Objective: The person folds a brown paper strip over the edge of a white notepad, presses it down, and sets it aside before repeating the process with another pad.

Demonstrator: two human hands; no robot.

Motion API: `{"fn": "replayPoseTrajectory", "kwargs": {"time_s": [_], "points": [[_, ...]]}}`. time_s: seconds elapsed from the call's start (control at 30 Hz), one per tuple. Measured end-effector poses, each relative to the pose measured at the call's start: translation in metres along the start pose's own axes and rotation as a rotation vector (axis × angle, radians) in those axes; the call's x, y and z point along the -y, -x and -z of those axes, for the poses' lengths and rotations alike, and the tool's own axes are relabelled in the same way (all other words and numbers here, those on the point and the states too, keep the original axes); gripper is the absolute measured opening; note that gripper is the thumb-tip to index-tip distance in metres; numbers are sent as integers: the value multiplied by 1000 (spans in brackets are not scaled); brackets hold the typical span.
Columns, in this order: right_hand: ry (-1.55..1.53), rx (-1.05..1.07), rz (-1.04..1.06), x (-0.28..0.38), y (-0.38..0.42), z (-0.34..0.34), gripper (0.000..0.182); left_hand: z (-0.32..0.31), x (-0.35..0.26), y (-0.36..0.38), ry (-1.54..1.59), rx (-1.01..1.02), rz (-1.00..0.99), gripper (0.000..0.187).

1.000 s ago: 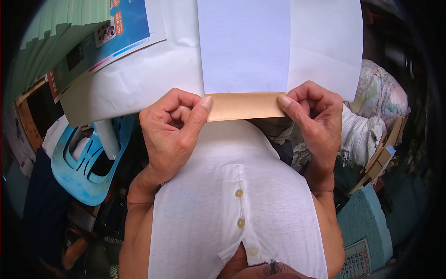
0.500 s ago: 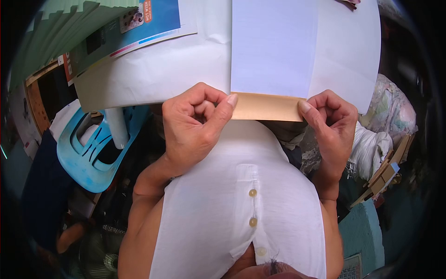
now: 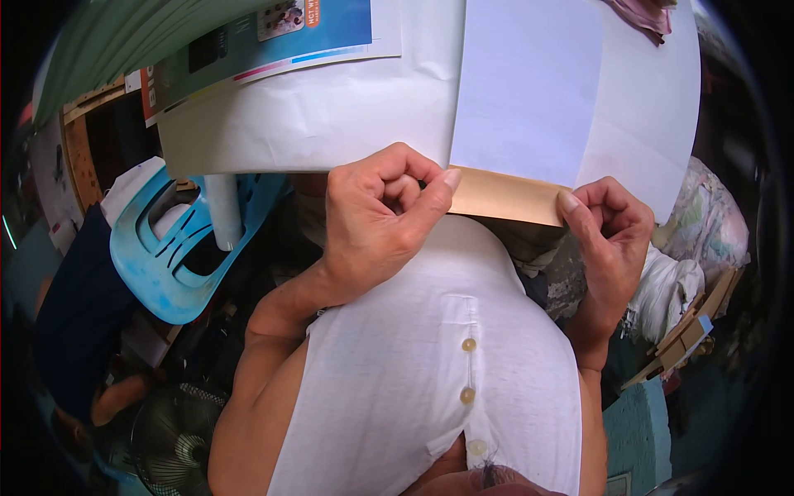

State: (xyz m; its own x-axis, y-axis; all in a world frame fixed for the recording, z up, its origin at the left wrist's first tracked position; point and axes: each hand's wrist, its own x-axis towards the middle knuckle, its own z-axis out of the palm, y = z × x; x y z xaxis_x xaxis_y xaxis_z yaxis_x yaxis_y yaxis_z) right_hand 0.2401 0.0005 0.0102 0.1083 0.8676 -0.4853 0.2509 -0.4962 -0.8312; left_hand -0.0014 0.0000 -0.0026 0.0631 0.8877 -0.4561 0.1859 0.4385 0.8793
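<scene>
A long pale lavender sheet of paper (image 3: 525, 91) lies on the white-covered table, with a tan paper strip (image 3: 509, 196) along its near end. That strip reaches out over the table's front edge, close to the white shirt I wear. My left hand (image 3: 380, 215) is closed on the strip's left end, thumb on top and the other fingers curled in. At the opposite end, my right hand (image 3: 608, 227) pinches the right corner between thumb and bent forefinger. The strip is held almost flat between both hands, its right side slightly nearer to me.
Printed blue sheets (image 3: 331, 33) lie at the table's back left, beside a pleated green stack (image 3: 165, 37). A pink cloth (image 3: 649, 15) rests at the back right. A blue plastic chair (image 3: 157, 269) stands left, a fan (image 3: 178, 442) below it, and plastic bags (image 3: 707, 211) at right.
The view has shifted, so the table, sheet and hands appear further right. The strip now slants down to the right. Both hands keep their hold on its ends.
</scene>
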Motion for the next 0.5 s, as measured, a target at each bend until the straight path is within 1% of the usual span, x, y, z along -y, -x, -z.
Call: {"fn": "replayPoseTrajectory", "kwargs": {"time_s": [0.13,0.43,0.5], "points": [[-3,6,7,-1,0,1,17,0,-1,0,-7,0,15,14],[21,10,22,-1,-1,0,18,-1,1,-1,-6,-11,-21,15],[26,0,32,-2,-1,0,18,-1,-1,-1,-9,-12,7,15]]}}
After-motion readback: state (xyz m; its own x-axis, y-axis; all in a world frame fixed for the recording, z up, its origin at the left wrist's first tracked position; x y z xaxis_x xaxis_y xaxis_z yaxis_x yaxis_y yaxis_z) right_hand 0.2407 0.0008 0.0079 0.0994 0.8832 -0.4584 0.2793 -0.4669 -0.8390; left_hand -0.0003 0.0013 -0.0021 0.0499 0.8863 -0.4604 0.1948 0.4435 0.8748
